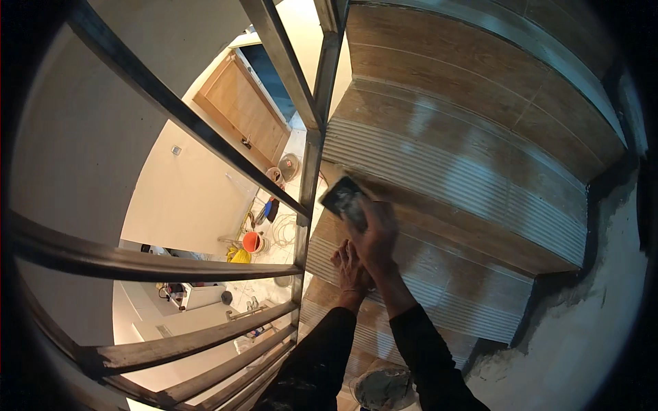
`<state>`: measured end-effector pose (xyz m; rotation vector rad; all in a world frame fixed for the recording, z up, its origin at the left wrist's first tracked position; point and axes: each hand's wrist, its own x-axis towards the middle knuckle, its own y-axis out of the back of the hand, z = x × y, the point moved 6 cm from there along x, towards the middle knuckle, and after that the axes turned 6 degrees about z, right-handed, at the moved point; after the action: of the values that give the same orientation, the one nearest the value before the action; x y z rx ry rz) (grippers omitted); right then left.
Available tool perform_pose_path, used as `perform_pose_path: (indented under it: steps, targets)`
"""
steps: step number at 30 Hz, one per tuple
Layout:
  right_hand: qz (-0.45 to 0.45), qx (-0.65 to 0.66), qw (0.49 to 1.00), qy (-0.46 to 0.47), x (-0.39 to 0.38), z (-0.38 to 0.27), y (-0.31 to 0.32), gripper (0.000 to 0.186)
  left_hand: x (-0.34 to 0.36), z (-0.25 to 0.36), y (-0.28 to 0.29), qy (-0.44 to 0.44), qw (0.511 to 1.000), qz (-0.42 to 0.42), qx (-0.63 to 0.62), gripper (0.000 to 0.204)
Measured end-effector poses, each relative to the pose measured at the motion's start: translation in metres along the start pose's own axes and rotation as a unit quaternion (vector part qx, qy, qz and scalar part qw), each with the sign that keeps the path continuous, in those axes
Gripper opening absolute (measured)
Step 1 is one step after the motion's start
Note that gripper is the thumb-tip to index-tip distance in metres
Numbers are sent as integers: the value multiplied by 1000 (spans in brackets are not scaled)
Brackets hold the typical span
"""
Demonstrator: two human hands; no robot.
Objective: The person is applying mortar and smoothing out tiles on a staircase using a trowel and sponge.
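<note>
Dark float, rectangular and smeared with pale paste, is held flat against the wood-look tiled stair tread, at the tread's left end, just beside the steel railing post. The right hand is closed on the float, grip firm around its near edge. The left hand is seen resting on the ribbed nosing one step below the float; nothing is held, fingers partly curled. A small pan of grey mix is noted below both hands, between the sleeves. Risk, as judged: the float is worked next to open railing gaps, so a slip could send it through to the room below. Pale haze on tiles may dry streaked.
</note>
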<state>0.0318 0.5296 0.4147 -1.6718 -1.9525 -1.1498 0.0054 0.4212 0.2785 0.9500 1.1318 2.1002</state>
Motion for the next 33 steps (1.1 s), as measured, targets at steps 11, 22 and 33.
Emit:
perform_pose_path:
  steps: [11, 22, 33]
  targets:
    - [-59, 72, 994, -63, 9, -1, 171, 53, 8, 2, 13, 12, 1000, 19, -5, 67]
    - [-101, -203, 866, 445, 274, 7, 85, 41, 9, 4, 14, 30, 999, -10, -7, 72]
    - [-275, -195, 795, 505, 398, -50, -1, 20, 13, 1, 21, 42, 999, -15, -19, 72]
